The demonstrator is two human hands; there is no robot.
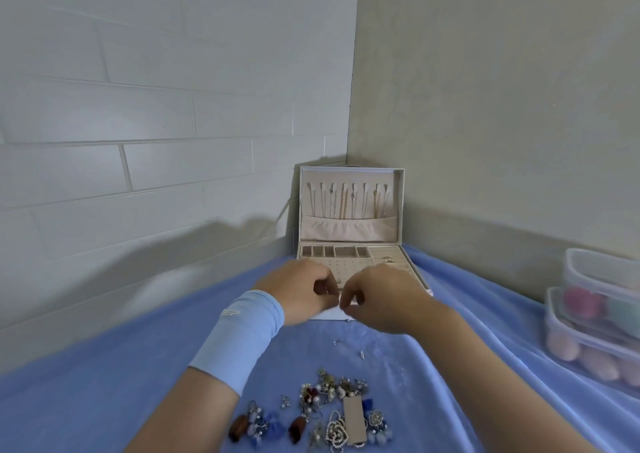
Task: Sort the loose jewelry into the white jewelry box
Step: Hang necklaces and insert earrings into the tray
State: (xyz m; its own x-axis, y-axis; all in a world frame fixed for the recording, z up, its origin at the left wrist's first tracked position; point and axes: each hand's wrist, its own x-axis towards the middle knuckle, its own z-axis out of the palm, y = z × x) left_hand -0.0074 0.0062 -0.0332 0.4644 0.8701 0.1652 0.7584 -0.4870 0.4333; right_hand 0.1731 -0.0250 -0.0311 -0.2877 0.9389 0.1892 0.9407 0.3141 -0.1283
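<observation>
The white jewelry box [401,207] stands open in the wall corner, with several chains hanging in its raised lid and small compartments in its tray [346,252]. My left hand [298,291] and my right hand [381,297] meet over the box's front edge, fingertips pinched together on something too small to make out. A heap of loose jewelry [329,414] lies near me on the blue cloth: beaded earrings, a pearl heart, blue tassels. Two tiny pieces [362,354] lie apart between the heap and the box.
A blue cloth [104,400] covers the table. Stacked clear plastic containers [595,317] with pink and teal round items stand at the right edge. Walls close in behind and to the right of the box. A light blue wristband [239,335] sits on my left forearm.
</observation>
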